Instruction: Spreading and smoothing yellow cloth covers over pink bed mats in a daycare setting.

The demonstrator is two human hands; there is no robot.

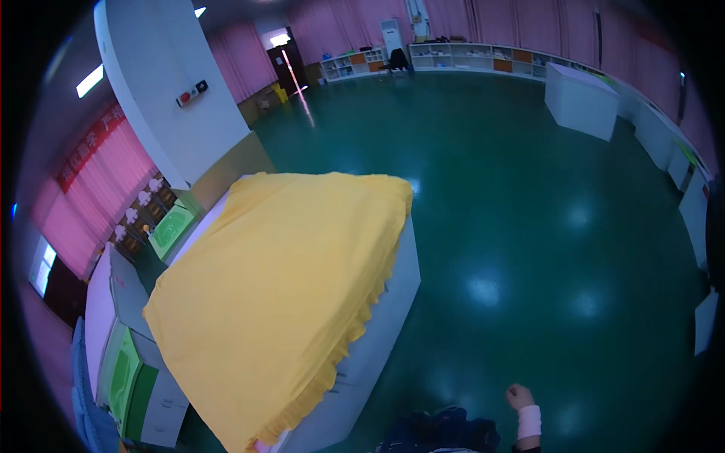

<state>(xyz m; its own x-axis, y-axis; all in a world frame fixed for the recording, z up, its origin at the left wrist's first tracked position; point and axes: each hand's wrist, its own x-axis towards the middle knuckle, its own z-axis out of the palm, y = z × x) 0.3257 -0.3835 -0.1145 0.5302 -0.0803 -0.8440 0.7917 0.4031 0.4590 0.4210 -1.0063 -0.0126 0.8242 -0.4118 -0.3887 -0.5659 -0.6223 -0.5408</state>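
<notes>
Head view: your right hand (519, 395) hangs curled loosely, holding nothing, well apart from the yellow cloth (287, 287); step closer to the table's near edge (377, 340) first.

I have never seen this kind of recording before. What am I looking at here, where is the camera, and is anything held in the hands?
There is no machine here. A person wears a wide fisheye camera on the head, and it looks downward; that is why straight edges bend near the round rim. Only one hand shows: the person's right hand, low in the picture, with a white cuff at the wrist. Its fingers look curled, and it appears to hold nothing. The left hand is not in the picture. The nearest large thing is a white table covered by a yellow cloth with a frilled edge; nothing lies on the cloth. Around it is a shiny green floor. Farther off stand a white pillar, pink curtains, low shelves and a white cabinet.
</notes>
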